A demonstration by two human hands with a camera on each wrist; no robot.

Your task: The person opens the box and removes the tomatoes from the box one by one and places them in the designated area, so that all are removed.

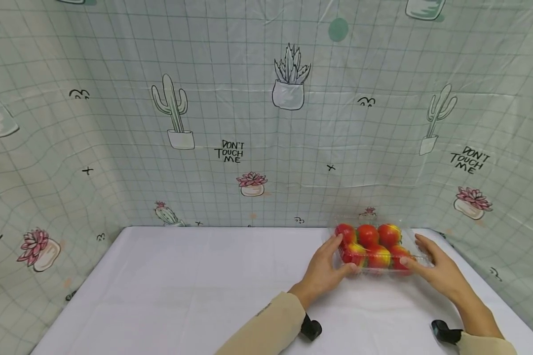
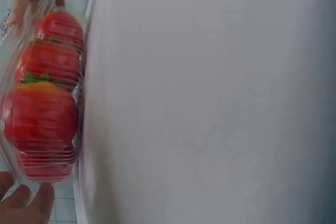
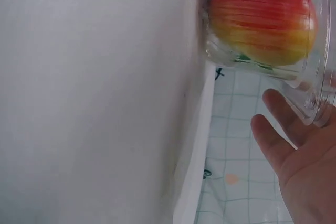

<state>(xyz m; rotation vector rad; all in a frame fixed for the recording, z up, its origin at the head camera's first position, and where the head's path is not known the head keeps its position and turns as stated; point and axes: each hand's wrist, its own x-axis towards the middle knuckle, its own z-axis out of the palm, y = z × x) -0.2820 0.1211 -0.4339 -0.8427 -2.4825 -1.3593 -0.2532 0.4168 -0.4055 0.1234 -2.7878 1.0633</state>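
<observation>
A clear plastic box (image 1: 384, 270) of several red and yellow fruits (image 1: 367, 235) sits at the back right of the white table. Ribbed walls show in both wrist views, with green leafy bits on the fruits. My left hand (image 1: 323, 270) is at the box's left end, fingers along the side and thumb by the front corner. In the left wrist view, its spread fingertips (image 2: 43, 200) meet the box's end. At the right end is my right hand (image 1: 441, 270), its thumb over the front rim. Two straight fingers (image 3: 273, 142) stand apart from the wall in the right wrist view.
A white cloth covers the table (image 1: 182, 281). Behind and on both sides hangs a pale green grid curtain (image 1: 257, 123) printed with potted plants. Black wrist devices (image 1: 311, 328) sit near both beige sleeves (image 1: 271, 320). The table's right edge runs close beside the right hand.
</observation>
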